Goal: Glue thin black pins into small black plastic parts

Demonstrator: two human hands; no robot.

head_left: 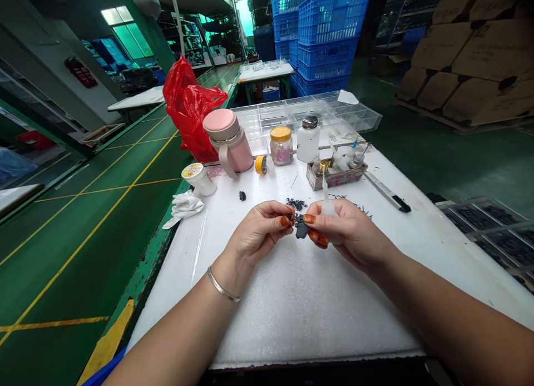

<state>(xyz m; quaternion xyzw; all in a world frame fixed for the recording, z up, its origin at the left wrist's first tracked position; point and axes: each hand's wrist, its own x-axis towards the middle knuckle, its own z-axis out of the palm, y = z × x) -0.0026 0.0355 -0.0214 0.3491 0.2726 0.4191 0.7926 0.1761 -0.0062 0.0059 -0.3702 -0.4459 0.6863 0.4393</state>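
My left hand (267,230) is closed in a pinch, with a tiny black part (289,216) at its thumb and fingertips. Opposite it, my right hand (346,227) grips a flat black plastic piece (301,229) between thumb and finger. The same hand also holds a translucent squeeze bottle (327,205), its thin nozzle pointing up. The two hands almost meet over the white work surface (308,308). Just beyond them lies a pile of small black rings (297,203). Thin black pieces (362,209) are scattered behind my right hand, which partly hides them.
Behind stand a pink mug (240,149), a yellow-lidded jar (281,147), a white pump bottle (307,141) and a small box (337,177) of bottles. A utility knife (387,192) lies right. Left are white gloves (183,207), a tub (200,179) and a red bag (187,113).
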